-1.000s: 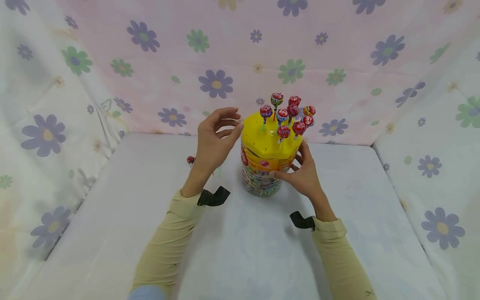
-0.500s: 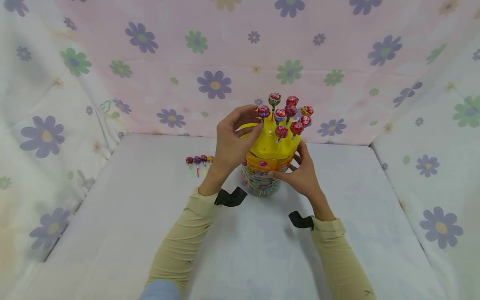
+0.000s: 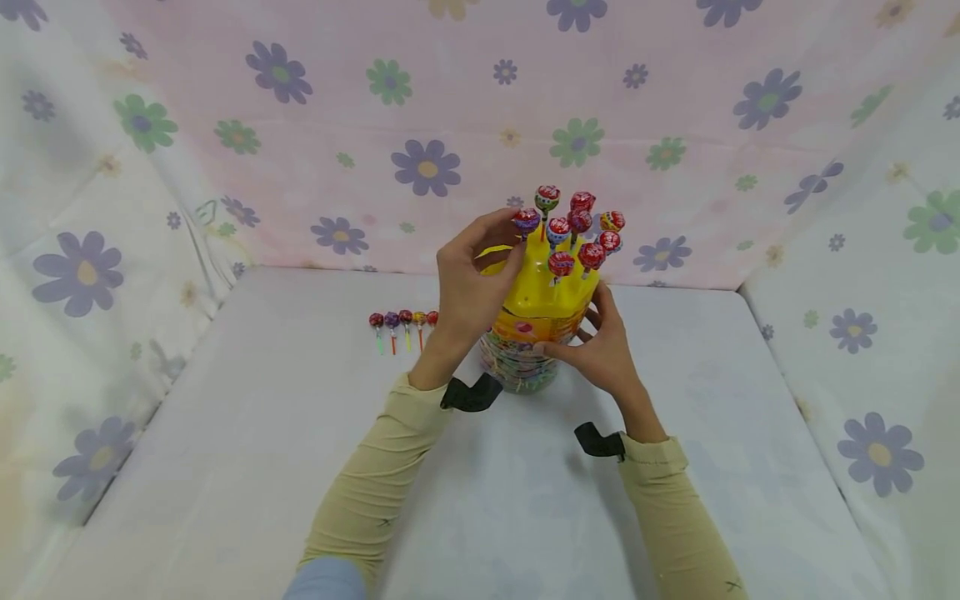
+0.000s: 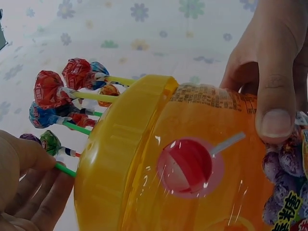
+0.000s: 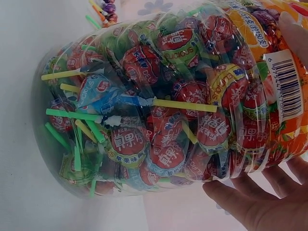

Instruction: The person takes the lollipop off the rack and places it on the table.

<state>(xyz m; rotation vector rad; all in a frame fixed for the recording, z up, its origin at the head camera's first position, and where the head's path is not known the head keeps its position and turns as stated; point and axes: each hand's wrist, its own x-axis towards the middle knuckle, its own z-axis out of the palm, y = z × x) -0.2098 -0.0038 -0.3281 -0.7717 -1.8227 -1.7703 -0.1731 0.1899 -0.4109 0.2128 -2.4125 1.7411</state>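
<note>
A clear jar (image 3: 517, 367) packed with wrapped lollipops stands mid-table under a yellow lid (image 3: 536, 287). Several lollipops (image 3: 577, 229) stand upright in holes in the lid. My left hand (image 3: 510, 237) is at the lid's left edge and pinches a purple lollipop (image 3: 526, 221). In the left wrist view its fingers (image 4: 33, 183) close on that lollipop's green stick (image 4: 65, 169) just above the lid (image 4: 110, 159). My right hand (image 3: 592, 346) grips the jar's right side. In the right wrist view its fingers (image 5: 255, 207) curl under the jar (image 5: 159, 106).
A short row of several loose lollipops (image 3: 401, 321) lies on the white table (image 3: 225, 433) left of the jar. Floral cloth walls (image 3: 427, 167) close off the back and both sides.
My left hand has moved right from beside the jar to the lid and taken hold of the purple lollipop. The row of lollipops on the table is now uncovered. The right hand stays on the jar.
</note>
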